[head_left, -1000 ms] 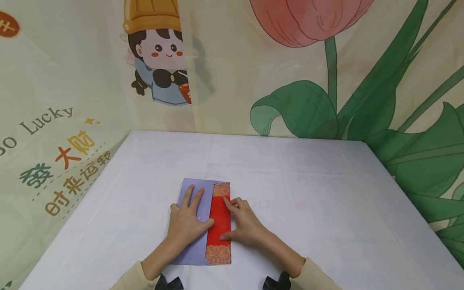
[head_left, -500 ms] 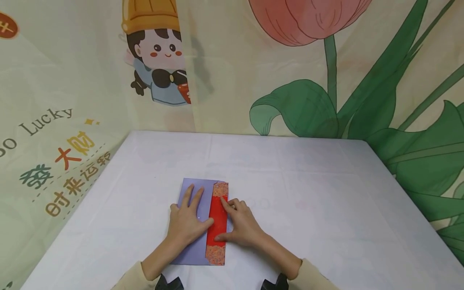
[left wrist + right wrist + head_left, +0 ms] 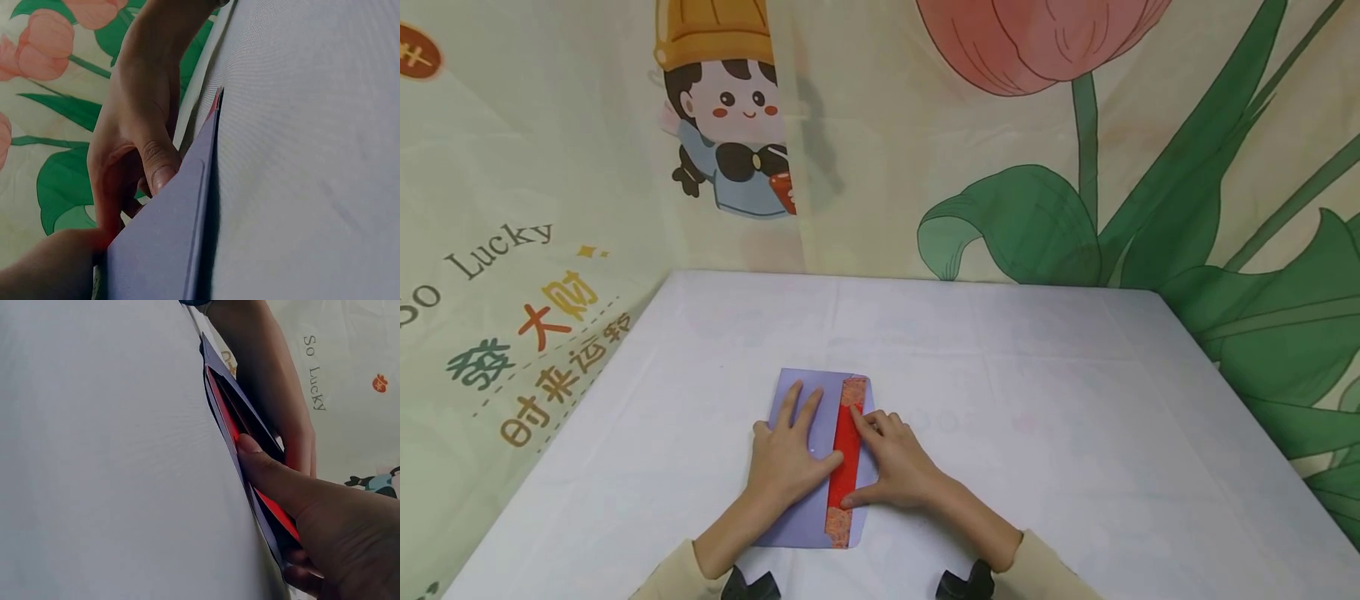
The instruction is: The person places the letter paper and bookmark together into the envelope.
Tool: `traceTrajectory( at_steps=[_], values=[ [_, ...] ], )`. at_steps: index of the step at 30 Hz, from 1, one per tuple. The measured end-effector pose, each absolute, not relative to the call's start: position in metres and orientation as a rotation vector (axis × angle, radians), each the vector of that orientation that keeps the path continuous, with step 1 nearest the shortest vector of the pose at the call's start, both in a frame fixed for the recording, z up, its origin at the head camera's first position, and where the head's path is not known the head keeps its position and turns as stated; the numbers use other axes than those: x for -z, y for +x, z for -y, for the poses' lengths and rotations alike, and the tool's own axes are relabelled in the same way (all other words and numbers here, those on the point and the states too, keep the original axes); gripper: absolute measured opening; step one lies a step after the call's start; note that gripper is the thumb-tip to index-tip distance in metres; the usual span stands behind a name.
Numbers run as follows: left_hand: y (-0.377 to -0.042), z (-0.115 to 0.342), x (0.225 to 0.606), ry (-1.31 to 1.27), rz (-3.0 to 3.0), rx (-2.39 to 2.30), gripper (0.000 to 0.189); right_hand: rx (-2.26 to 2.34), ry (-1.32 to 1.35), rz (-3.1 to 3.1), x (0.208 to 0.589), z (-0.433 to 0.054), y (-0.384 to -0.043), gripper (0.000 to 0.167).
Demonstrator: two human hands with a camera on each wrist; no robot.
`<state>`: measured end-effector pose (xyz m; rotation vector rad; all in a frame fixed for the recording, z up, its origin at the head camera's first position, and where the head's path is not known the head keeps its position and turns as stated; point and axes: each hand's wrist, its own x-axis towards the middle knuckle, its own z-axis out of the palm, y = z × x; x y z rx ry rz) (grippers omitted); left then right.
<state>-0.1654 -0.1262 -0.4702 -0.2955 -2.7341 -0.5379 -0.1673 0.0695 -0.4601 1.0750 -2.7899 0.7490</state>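
A purple envelope (image 3: 808, 521) lies on the white table with its right side open. Part of a red packet (image 3: 846, 458) with patterned orange ends shows in that opening; the rest is hidden under the envelope's upper layer. My left hand (image 3: 786, 462) rests on this layer, fingers spread, its thumb tip at the layer's edge by the packet. From the right, my right hand (image 3: 902, 467) touches the red surface with its thumb and index finger, held well apart. In the right wrist view its thumb (image 3: 272, 472) presses the packet at the gaping mouth.
The white table (image 3: 1037, 417) runs back to a cloth backdrop (image 3: 865, 167) printed with a cartoon figure, a tulip and lettering. Black wrist mounts (image 3: 748, 586) show at the lower edge of the head view.
The red packet has slid left under the envelope's upper layer, so its visible strip is narrower and purple shows to its right. My right hand moved left with it; my left hand stayed put.
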Motion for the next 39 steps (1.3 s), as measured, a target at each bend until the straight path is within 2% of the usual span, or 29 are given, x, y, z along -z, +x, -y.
traceTrajectory(
  at_steps=[13, 22, 39],
  values=[
    [-0.165, 0.126, 0.468, -0.300, 2.734, 0.518, 0.083, -0.803, 1.169, 2.812, 0.453, -0.068, -0.172, 0.114],
    [-0.164, 0.126, 0.467, -0.305, 2.732, 0.505, 0.083, -0.596, 1.079, 2.864, 0.452, -0.066, -0.169, 0.114],
    [-0.164, 0.124, 0.467, -0.298, 2.738, 0.503, 0.083, -0.660, 1.093, 2.867, 0.450, -0.071, -0.171, 0.103]
  ],
)
